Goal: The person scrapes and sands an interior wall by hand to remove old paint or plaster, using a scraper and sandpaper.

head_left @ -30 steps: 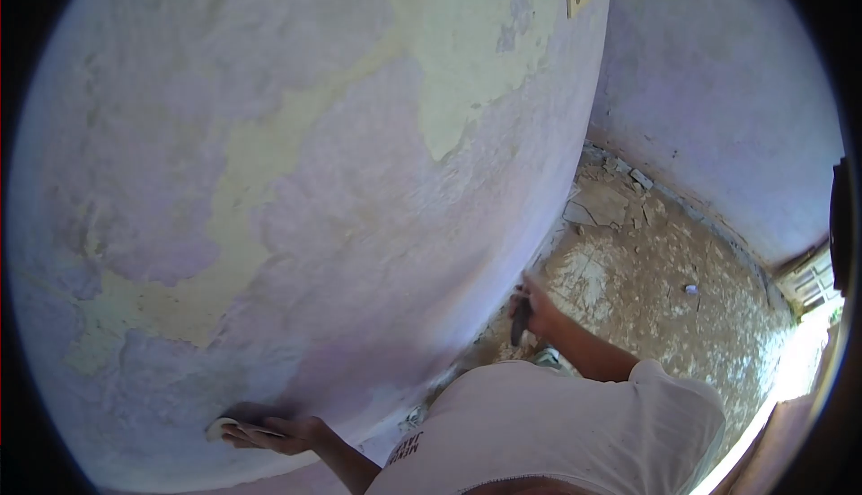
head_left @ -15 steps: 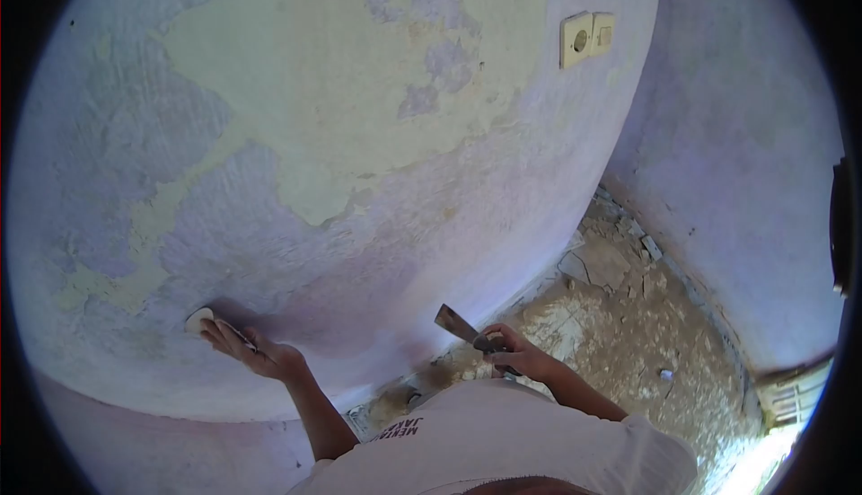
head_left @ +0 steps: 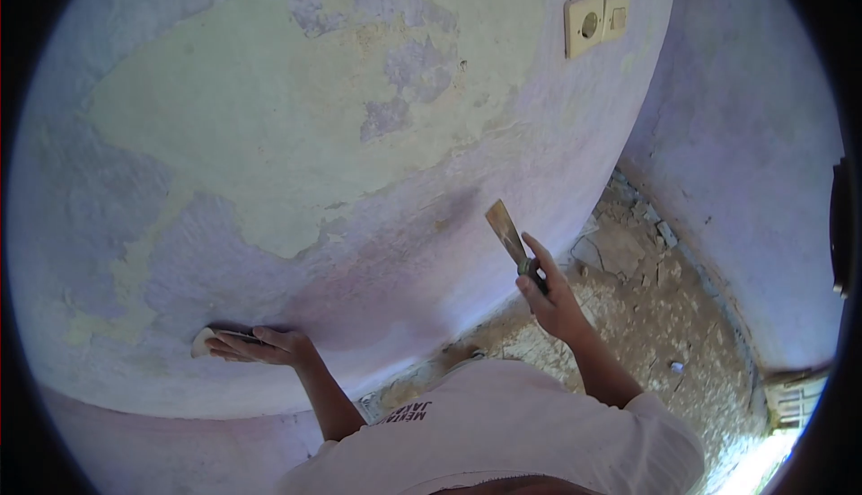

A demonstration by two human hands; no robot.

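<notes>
My left hand [head_left: 267,348] lies low along the wall at left, holding a thin, flat piece with a pale rounded end [head_left: 202,342] close against the surface. Most of that piece is covered by my fingers, and I cannot tell what it is. In my right hand [head_left: 558,304], fingers close round the dark handle of a putty knife [head_left: 508,233]. Its stained metal blade points up and slightly left, in front of the lower wall. The wall [head_left: 296,172] is patchy: rough purple paint surrounds a large bare pale-green area with flaking edges.
A power socket [head_left: 584,25] and a light switch [head_left: 616,17] sit on the wall at upper right. Another purple wall [head_left: 745,154] meets it in a corner. The dirty floor [head_left: 628,306] carries rubble [head_left: 660,230] along that corner. A slatted light-coloured thing [head_left: 795,401] stands at lower right.
My right hand has risen with the putty knife, whose blade now points more upward. My left hand has shifted slightly right and down and lies flatter along the wall.
</notes>
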